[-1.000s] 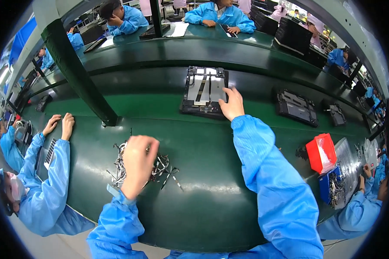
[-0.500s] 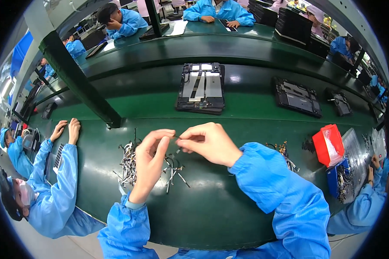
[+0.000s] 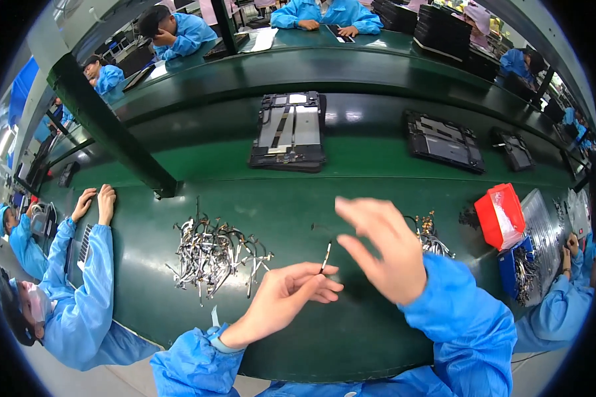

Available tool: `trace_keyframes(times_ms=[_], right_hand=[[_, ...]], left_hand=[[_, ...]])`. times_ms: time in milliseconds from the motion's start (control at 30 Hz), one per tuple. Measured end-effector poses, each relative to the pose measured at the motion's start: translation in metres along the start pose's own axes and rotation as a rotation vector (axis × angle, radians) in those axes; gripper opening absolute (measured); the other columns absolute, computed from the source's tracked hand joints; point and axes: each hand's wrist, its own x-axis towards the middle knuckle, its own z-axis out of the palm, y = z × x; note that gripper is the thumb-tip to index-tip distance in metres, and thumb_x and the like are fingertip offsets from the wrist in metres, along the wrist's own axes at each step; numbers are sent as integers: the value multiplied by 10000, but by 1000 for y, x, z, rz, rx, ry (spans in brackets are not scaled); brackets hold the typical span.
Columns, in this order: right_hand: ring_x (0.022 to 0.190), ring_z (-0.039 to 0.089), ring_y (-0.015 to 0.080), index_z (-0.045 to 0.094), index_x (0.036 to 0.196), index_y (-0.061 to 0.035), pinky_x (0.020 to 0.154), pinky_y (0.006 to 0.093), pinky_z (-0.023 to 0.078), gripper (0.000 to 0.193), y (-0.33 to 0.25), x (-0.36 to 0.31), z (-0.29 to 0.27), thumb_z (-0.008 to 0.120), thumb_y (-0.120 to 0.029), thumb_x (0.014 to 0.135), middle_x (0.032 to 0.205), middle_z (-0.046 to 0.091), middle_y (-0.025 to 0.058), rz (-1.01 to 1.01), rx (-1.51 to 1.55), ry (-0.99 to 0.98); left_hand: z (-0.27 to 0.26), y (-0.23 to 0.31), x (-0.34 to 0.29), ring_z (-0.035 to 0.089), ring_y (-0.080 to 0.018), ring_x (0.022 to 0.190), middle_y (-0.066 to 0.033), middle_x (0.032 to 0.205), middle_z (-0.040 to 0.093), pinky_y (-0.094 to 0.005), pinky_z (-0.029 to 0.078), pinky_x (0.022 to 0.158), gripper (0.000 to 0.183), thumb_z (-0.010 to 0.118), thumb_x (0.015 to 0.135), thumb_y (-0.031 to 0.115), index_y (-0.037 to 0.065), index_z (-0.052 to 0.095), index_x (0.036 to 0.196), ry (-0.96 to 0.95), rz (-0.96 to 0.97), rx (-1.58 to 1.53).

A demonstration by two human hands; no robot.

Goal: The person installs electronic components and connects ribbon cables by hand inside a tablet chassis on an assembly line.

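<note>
My left hand is closed in a pinch on a thin flex cable, whose dark and white end sticks up above the fingers. To its right my right hand hovers over the green table, thumb and fingers apart and somewhat blurred, holding nothing visible. Left of the fingertips of my right hand shows a small dark blurred scrap; whether it lies on the table or is in the air I cannot tell. A tangled pile of silvery flex cables lies left of my hands. Beyond my right hand is a smaller cable bunch with coppery ends.
Opened tablet bodies are stacked at the back centre, with another at back right. A red bin and a blue bin of cables stand right. A green post rises at left. Co-workers sit on both sides.
My hands have come apart. The left moved right and nearer to me with the cable in its fingers; the right moved rightward and opened. The pile is now uncovered.
</note>
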Motion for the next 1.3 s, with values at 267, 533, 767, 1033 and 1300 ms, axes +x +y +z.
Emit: trace_keyframes(times_ms=[267,533,767,1033,1300], right_hand=[[831,699,256,725,981,15,724,329,572,217,-7,-44,-30,768,7,769,955,711,136,76,246,-145],[763,706,235,721,942,1,670,305,584,126,-2,-51,-50,730,-25,820,895,712,122,306,405,-207],[769,712,232,705,931,-3,653,308,591,144,0,-62,-49,741,-31,795,920,711,107,55,133,-54],[750,713,217,709,919,10,621,286,583,111,6,-56,-73,728,-6,811,896,710,120,73,180,-130],[729,726,170,693,883,47,647,295,580,114,92,-50,-200,669,-63,861,761,716,98,641,-184,287]], left_hand=[[42,16,-3,730,-218,892,-156,907,728,-306,586,776,194,557,959,7,-80,623,1119,87,281,578],[54,3,-2,732,-230,879,-160,934,734,-318,587,783,239,518,950,-29,-60,564,1182,-4,268,461],[58,-5,-3,734,-247,876,-157,925,738,-334,591,785,408,488,943,-45,-25,434,1348,-41,204,324],[63,4,10,738,-229,787,-138,862,735,-329,585,708,347,533,884,-67,-14,591,1222,-16,466,679],[52,28,127,698,-171,751,-141,854,714,-276,566,684,278,445,956,72,-21,587,1176,12,314,173]])
